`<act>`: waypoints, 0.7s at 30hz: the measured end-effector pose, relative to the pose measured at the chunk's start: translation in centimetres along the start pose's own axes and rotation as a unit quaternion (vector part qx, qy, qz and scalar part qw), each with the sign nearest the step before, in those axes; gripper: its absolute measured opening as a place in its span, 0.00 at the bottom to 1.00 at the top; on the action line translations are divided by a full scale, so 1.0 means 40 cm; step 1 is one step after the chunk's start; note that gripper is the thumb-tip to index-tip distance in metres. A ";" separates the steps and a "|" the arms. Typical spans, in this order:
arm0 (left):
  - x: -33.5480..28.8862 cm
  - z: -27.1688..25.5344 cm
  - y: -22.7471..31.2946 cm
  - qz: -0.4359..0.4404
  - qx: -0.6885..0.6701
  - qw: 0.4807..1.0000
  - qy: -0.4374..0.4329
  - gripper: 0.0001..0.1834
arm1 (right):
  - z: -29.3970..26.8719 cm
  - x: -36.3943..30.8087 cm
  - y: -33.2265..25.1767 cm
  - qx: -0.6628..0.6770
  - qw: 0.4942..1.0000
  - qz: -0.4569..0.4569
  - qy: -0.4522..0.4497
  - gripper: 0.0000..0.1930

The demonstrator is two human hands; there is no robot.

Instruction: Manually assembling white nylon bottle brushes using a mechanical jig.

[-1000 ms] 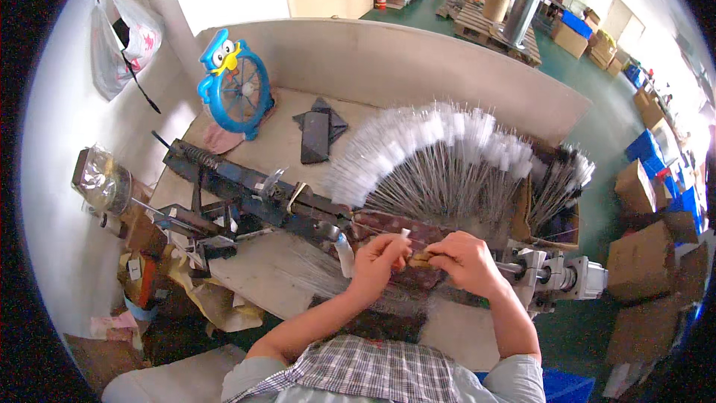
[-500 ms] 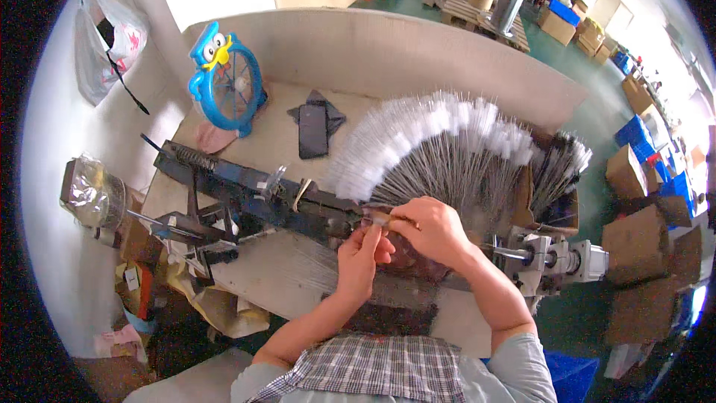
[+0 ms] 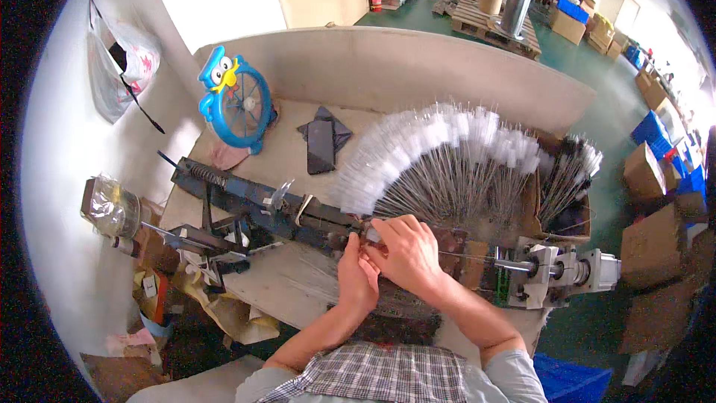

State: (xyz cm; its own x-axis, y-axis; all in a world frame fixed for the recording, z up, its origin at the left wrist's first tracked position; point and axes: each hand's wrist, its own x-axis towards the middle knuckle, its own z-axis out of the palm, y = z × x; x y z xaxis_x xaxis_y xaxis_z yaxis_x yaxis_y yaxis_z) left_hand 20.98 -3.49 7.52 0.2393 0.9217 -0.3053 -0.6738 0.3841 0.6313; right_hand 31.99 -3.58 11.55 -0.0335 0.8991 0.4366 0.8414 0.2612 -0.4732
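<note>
My left hand [image 3: 358, 277] and my right hand [image 3: 406, 252] meet at the middle of the bench, by the right end of a long dark metal machine bar [image 3: 257, 205]. Both hands are closed, fingertips together around a small whitish piece [image 3: 371, 234] whose kind I cannot make out. My fingers hide most of it. Just beyond them, a wide fan of wire-stemmed brushes with white bristles [image 3: 447, 127] lies on the bench. To the right of my hands, a thin rod [image 3: 477, 257] runs into the chuck of a silver motor unit [image 3: 556, 269].
A cardboard box with dark-bristled brushes [image 3: 563, 186] stands right of the fan. Farther back lie a phone [image 3: 321, 147] and a blue duck-shaped fan [image 3: 237, 101]. A low panel [image 3: 447, 60] edges the bench. At left, a plastic-wrapped motor [image 3: 112, 209] juts out.
My right hand has moved left and closer to my left hand, uncovering more of the rod and motor unit. The whole view has shifted slightly.
</note>
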 end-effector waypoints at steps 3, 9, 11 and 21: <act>0.004 0.006 -0.007 -0.022 -0.029 0.995 0.088 0.15 | -0.003 -0.007 0.015 -0.015 0.999 0.011 0.033 0.15; 0.001 0.020 -0.014 0.000 -0.015 0.998 0.057 0.05 | -0.026 -0.015 0.032 -0.015 0.995 -0.077 0.067 0.12; 0.002 0.004 -0.012 0.018 -0.017 0.999 0.043 0.04 | -0.027 -0.016 0.025 -0.024 0.994 -0.097 0.054 0.11; -0.004 0.040 -0.010 0.008 0.001 0.997 0.073 0.03 | -0.061 -0.023 0.045 -0.001 0.997 -0.075 0.031 0.12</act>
State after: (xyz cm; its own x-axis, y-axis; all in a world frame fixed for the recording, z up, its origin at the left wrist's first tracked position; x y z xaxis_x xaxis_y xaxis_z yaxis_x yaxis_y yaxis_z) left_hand 22.32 -3.71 8.47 0.1247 0.9101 -0.3953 -0.6759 0.3696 0.6376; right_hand 34.87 -4.78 12.17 -0.1263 0.8263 0.5489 0.8307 0.3906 -0.3967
